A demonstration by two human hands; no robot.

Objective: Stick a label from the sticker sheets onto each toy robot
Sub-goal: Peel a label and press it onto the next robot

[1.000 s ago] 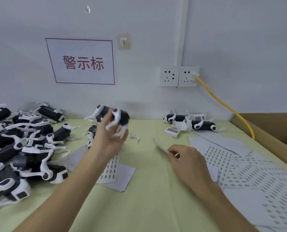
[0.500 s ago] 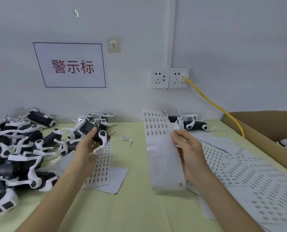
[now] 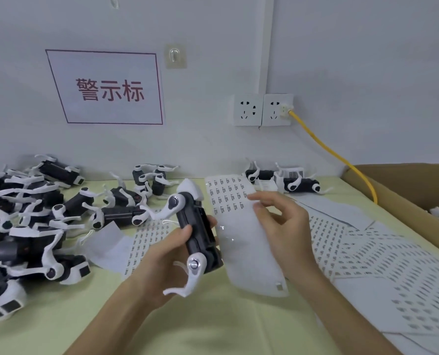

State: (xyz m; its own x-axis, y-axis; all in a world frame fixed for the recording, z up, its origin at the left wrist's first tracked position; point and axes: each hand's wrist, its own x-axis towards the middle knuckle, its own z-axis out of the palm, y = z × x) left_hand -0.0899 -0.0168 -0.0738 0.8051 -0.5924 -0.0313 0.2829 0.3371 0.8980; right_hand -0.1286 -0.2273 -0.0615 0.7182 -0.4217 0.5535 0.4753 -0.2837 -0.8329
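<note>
Over the middle of the table (image 3: pixel 213 326), close in front of me, my left hand (image 3: pixel 166 263) grips a toy robot (image 3: pixel 196 231) round its black body, thumb across the top and fingers curled underneath. Its white head points away from me and a white leg hangs below my palm. Just beside it on the right, my right hand (image 3: pixel 283 226) pinches a sticker sheet (image 3: pixel 241 242) by its right edge, thumb and fingertips closed on the paper. I hold the sheet off the table, its left edge right against the robot. Rows of small labels (image 3: pixel 226 194) fill its far end, and the near part is mostly bare backing. Another sheet of labels (image 3: pixel 146 239) lies flat under my left wrist. To the left sits a pile of toy robots (image 3: pixel 34 216), black with white legs, tangled together. Two more robots (image 3: pixel 287 181) lie against the wall (image 3: pixel 367 73) beyond the sheet I hold. Peeled sheets (image 3: pixel 382 267) overlap on the right side of the table. A cardboard box (image 3: pixel 402 190) stands at the right edge, and a yellow cable (image 3: pixel 336 155) runs down toward it from the wall sockets (image 3: pixel 262 110). A red-bordered sign (image 3: pixel 108 88) is stuck to the wall on the left.
</note>
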